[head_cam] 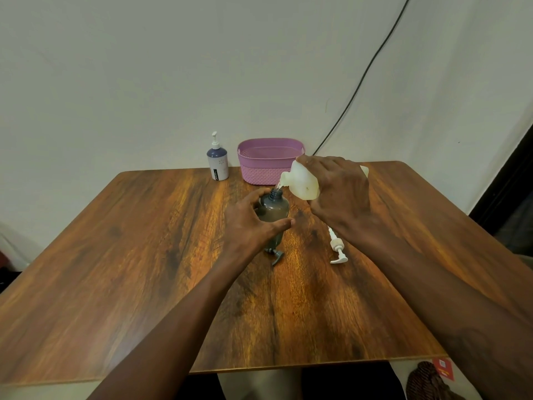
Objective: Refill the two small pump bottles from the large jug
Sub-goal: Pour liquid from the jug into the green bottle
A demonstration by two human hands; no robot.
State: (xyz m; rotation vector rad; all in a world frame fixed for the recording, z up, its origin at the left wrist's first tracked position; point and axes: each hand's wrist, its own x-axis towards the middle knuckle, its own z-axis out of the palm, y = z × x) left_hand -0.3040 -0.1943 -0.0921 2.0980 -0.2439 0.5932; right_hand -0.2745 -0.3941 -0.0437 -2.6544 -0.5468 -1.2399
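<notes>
A small grey bottle (273, 210) stands upright mid-table with its neck uncapped, and my left hand (250, 223) wraps around its left side. My right hand (339, 190) grips the whitish jug (302, 181), tilted leftward so its spout sits right over the grey bottle's neck; a thin pale stream runs between them. The grey pump head (275, 255) lies on the table just in front of the bottle. A white pump head (337, 248) lies to its right. At the back stands a second small pump bottle (217, 164), white and purple, with its pump on.
A pink woven basket (269, 163) sits at the table's far edge, right of the purple bottle. A black cable (363, 76) runs down the wall behind it. The wooden table (144, 269) extends wide to the left and toward me.
</notes>
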